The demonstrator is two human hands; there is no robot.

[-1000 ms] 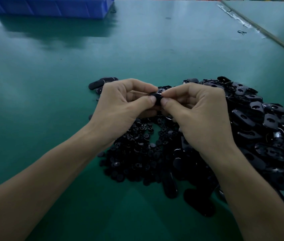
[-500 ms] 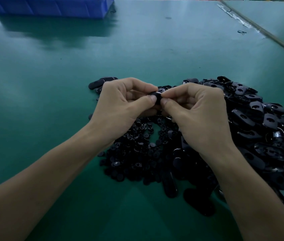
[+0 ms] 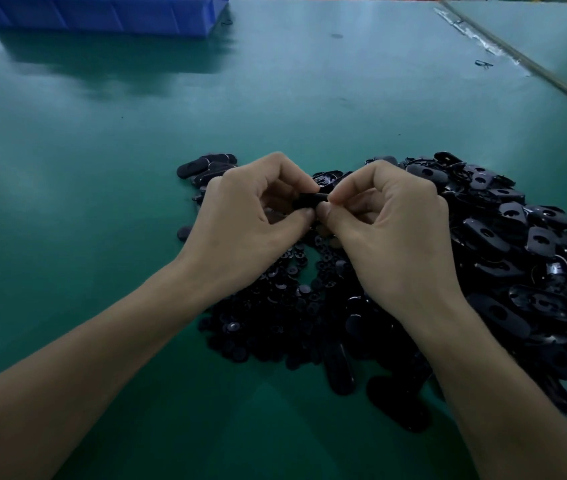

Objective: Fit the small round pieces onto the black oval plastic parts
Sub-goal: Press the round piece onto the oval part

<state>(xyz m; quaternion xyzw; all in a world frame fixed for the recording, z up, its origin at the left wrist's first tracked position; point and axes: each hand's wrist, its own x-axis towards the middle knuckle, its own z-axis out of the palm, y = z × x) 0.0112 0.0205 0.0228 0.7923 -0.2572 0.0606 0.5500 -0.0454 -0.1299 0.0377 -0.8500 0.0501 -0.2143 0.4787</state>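
Observation:
My left hand (image 3: 251,220) and my right hand (image 3: 389,230) meet above the middle of the table, thumbs and forefingers pinching one black oval part (image 3: 310,201) between them. Most of that part is hidden by the fingers, and whether a round piece sits in it I cannot tell. Below the hands lies a heap of small round pieces (image 3: 275,299). A large pile of black oval parts (image 3: 504,244) with holes spreads to the right. A few oval parts (image 3: 206,166) lie just left of my left hand.
The green table (image 3: 102,168) stretches far to the left and back. A blue bin (image 3: 102,12) stands at the back left edge. A seam with tape (image 3: 483,43) runs along the back right, with a small black bit (image 3: 483,64) beside it.
Both hands have stayed together on the same part; the fingers shifted slightly around it, and the part now shows a little more between the fingertips.

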